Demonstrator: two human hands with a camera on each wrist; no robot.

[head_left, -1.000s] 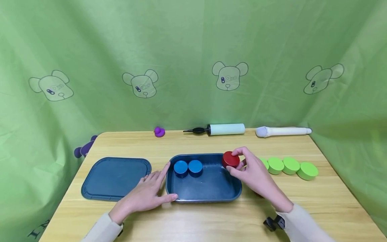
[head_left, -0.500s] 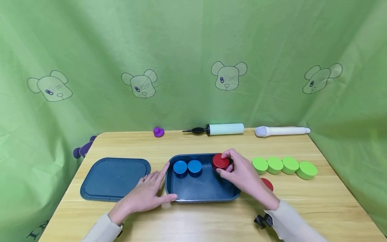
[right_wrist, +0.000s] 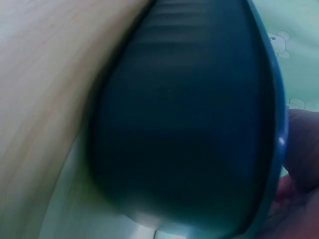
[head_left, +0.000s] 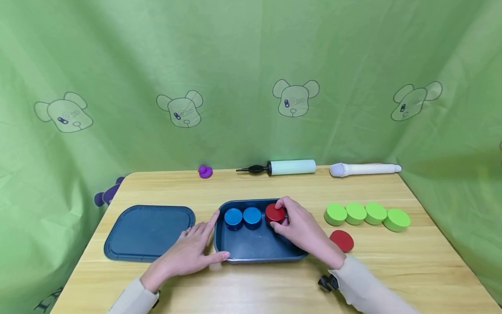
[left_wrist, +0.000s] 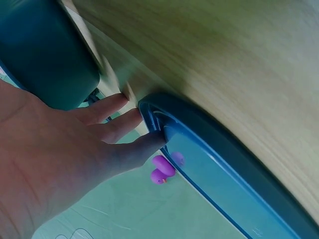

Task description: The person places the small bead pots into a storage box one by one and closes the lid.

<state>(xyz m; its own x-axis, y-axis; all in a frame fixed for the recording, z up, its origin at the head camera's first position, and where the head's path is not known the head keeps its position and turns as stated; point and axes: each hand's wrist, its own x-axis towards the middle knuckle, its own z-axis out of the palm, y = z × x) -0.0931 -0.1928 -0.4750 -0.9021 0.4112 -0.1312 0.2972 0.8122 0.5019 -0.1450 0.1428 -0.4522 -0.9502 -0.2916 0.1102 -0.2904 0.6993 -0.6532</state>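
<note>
In the head view a dark blue rectangular container (head_left: 251, 248) stands mid-table with two blue round discs, the left one (head_left: 233, 218) and the right one (head_left: 252, 217), side by side at its back left. My right hand (head_left: 300, 226) pinches a red round disc (head_left: 274, 213) between thumb and fingers inside the container, just right of the blue pair. With its fingers spread straight, my left hand (head_left: 188, 253) touches the container's left end. The left wrist view shows the left hand (left_wrist: 65, 154) near the blue lid (left_wrist: 219, 149). The right wrist view is mostly the container's side (right_wrist: 184, 124).
A flat blue lid (head_left: 150, 231) lies left of the container. Another red disc (head_left: 342, 240) rests to the right, below a row of several green discs (head_left: 355, 213). Along the back edge are a purple duck (head_left: 205, 171), a hand pump (head_left: 288, 167) and a white microphone-shaped object (head_left: 364, 169).
My right hand has carried the red disc leftward from the container's back right corner toward the blue discs. The second red disc has come into sight. My left hand stays in place.
</note>
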